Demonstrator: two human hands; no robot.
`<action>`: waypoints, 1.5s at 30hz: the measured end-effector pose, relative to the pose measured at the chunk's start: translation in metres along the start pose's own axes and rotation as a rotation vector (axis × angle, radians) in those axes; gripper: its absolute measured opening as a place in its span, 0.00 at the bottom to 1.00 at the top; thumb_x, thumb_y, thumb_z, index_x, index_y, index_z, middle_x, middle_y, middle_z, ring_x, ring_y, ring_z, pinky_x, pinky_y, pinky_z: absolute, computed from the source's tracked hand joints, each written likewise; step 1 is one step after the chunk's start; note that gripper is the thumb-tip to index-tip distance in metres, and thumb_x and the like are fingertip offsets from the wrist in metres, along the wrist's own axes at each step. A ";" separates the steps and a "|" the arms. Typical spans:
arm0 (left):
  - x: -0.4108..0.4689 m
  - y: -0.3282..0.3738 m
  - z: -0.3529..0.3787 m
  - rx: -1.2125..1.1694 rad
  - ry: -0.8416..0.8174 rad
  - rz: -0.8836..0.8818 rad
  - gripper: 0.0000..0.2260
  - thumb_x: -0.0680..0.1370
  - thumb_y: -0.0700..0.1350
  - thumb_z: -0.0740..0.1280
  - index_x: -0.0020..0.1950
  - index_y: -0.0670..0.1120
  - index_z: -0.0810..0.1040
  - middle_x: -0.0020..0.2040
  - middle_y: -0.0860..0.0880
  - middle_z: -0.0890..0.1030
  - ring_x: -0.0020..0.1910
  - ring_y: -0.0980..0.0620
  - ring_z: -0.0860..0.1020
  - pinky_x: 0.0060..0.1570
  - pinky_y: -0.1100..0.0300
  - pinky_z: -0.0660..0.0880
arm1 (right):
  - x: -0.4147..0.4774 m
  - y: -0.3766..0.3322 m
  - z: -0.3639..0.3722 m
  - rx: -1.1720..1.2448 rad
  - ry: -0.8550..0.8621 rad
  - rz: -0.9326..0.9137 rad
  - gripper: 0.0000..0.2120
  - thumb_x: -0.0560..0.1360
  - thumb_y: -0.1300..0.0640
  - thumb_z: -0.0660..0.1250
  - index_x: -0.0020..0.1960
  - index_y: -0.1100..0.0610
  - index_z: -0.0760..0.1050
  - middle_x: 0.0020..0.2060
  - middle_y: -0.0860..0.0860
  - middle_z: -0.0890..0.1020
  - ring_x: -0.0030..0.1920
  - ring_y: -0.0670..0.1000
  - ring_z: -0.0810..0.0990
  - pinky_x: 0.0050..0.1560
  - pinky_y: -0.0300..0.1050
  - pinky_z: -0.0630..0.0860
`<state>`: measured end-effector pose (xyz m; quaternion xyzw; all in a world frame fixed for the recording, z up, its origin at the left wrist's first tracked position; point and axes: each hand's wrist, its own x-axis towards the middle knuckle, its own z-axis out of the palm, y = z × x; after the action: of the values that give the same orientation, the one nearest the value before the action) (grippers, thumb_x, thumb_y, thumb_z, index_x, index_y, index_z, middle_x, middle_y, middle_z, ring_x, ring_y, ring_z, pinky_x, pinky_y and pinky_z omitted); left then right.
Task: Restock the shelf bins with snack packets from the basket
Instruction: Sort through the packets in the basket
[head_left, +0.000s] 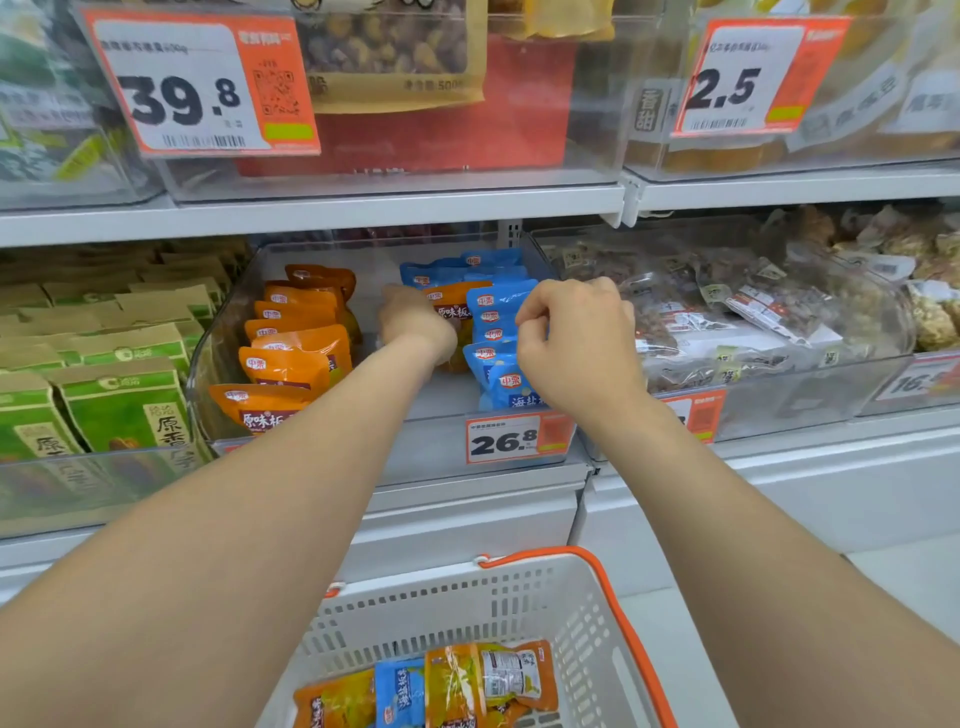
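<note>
Inside the bin (221, 358), left hand (415, 325) grips an orange packet (460, 304) (right hand (576, 343) pinches blue packets (493, 314)).

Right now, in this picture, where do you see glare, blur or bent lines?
Head view: even, soft light, hardly any shadow; the upper clear bins show glare and haze, so their packets look milky; the shelf edge bows from the wide lens; the 26.8 tag is sharp, the small print on the 2.5 tag is blurred.

One basket (467, 597) is counted, holding one blue packet (400, 693) and at least three orange packets (332, 699). Two hands are seen: left hand (415, 322), right hand (576, 348). Three price tags (202, 83) are readable.
</note>
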<state>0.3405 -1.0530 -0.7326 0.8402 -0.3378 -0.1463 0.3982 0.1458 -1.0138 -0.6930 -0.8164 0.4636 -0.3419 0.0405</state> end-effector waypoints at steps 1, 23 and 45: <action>-0.008 0.003 -0.006 0.057 0.022 0.023 0.26 0.76 0.46 0.78 0.70 0.44 0.71 0.63 0.44 0.80 0.58 0.44 0.81 0.51 0.54 0.80 | -0.002 -0.001 -0.001 -0.015 0.008 -0.002 0.12 0.76 0.59 0.60 0.48 0.51 0.82 0.45 0.48 0.84 0.54 0.57 0.72 0.56 0.54 0.69; -0.209 -0.207 -0.063 0.569 -0.394 0.796 0.06 0.78 0.52 0.61 0.49 0.51 0.75 0.40 0.52 0.81 0.38 0.46 0.80 0.37 0.51 0.78 | -0.154 -0.066 0.006 -0.258 -0.888 -0.272 0.09 0.75 0.59 0.62 0.37 0.51 0.70 0.37 0.50 0.72 0.44 0.59 0.78 0.39 0.47 0.72; -0.236 -0.352 -0.002 1.263 -1.256 0.687 0.22 0.85 0.47 0.63 0.79 0.46 0.67 0.78 0.42 0.68 0.74 0.39 0.71 0.68 0.48 0.70 | -0.214 -0.087 0.088 -0.456 -1.292 -0.409 0.09 0.81 0.62 0.62 0.45 0.53 0.65 0.40 0.50 0.70 0.35 0.48 0.70 0.32 0.43 0.67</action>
<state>0.3281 -0.7299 -1.0067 0.5227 -0.7349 -0.2365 -0.3617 0.1896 -0.8182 -0.8382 -0.9144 0.2447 0.3147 0.0704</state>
